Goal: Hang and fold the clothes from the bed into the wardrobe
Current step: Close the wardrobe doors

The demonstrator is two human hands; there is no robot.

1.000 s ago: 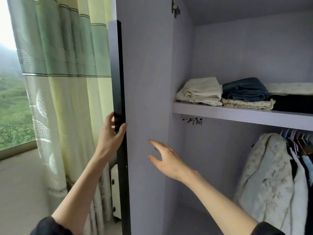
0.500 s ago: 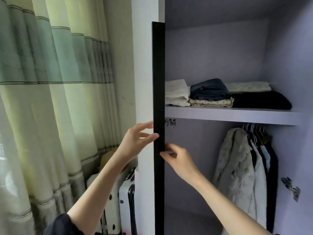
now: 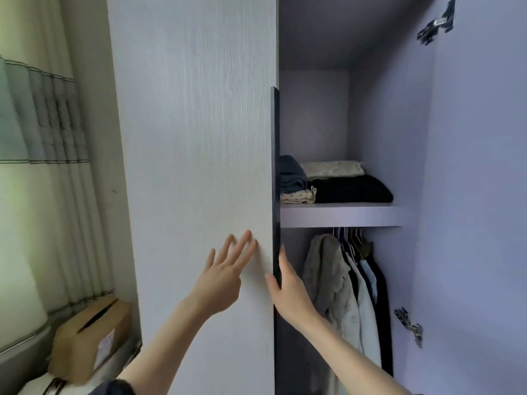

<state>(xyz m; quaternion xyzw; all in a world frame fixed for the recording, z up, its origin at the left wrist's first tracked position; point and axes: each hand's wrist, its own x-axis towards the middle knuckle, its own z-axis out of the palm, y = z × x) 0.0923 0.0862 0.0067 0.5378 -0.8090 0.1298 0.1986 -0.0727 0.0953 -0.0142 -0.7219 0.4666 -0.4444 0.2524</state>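
Note:
The wardrobe's left door (image 3: 199,138) is white with a black edge strip (image 3: 275,172) and now covers the left half of the wardrobe. My left hand (image 3: 225,275) lies flat on the door's front with fingers spread. My right hand (image 3: 288,286) rests against the black edge strip, thumb on the front, fingers behind. On the shelf (image 3: 342,215) lie folded clothes (image 3: 350,189): black, cream, blue and a dotted one. Below it, a pale fleecy jacket (image 3: 328,277) and dark garments hang from the rail.
The right door (image 3: 479,195) stands open with hinges showing. A cardboard box (image 3: 91,334) sits on a case at the lower left beside green striped curtains (image 3: 42,155).
The left door has swung from open to nearly shut. My left hand moved from gripping its edge to flat on its front; my right hand followed the edge. The view turned right.

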